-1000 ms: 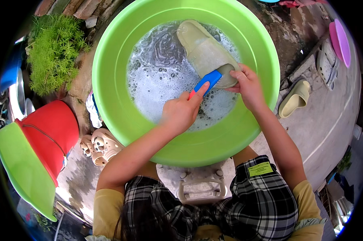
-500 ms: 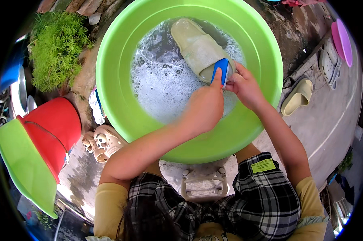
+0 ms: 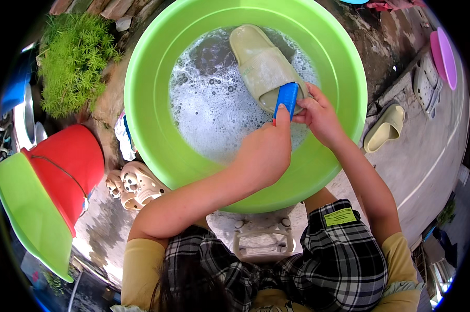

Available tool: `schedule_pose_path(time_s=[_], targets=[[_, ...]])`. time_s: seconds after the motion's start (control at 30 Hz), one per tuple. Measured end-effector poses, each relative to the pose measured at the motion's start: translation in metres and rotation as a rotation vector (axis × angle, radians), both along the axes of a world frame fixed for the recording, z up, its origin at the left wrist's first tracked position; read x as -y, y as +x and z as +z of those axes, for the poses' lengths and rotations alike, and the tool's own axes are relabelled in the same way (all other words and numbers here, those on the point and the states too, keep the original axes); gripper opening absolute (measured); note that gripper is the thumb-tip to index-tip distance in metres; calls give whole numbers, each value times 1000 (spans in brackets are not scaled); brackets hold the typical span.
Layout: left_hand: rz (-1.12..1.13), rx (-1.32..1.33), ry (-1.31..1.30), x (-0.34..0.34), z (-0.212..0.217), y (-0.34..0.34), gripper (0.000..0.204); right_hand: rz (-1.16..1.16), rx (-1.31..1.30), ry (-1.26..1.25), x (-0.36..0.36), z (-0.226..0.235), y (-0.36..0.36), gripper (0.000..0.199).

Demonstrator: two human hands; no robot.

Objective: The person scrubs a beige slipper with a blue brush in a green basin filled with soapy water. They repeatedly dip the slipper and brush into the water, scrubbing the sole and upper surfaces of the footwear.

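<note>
Left hand [image 3: 264, 149] curled, right fingers [image 3: 316, 93] pinched

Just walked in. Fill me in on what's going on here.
A person's left hand holds a blue brush at the heel end of an olive slide sandal, while the right hand grips that same end. The sandal is within a large green basin of sudsy water; whether its toe touches the water is hard to tell. A similar slide rests on the ground at right.
</note>
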State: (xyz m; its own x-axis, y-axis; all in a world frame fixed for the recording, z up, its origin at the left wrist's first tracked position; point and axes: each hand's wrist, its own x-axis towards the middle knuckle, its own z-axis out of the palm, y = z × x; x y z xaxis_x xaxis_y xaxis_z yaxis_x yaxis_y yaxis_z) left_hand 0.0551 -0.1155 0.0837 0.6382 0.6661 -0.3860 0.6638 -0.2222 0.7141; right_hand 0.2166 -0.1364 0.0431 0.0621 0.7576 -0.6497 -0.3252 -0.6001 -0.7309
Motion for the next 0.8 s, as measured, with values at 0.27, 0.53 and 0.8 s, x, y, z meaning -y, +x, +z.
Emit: schedule_pose_path(time_s=[0.27,0.53,0.8], targets=[[86,87,-217,-2,11,4,43,-59,-187,22,-5,4,5,37],[248,361,-663,0,11,3,70,-144,-368,-11,-8,-1,7,31],[574,448,-1076,5,31,13,66,-88,-172,-48,-4,-6,0,40]])
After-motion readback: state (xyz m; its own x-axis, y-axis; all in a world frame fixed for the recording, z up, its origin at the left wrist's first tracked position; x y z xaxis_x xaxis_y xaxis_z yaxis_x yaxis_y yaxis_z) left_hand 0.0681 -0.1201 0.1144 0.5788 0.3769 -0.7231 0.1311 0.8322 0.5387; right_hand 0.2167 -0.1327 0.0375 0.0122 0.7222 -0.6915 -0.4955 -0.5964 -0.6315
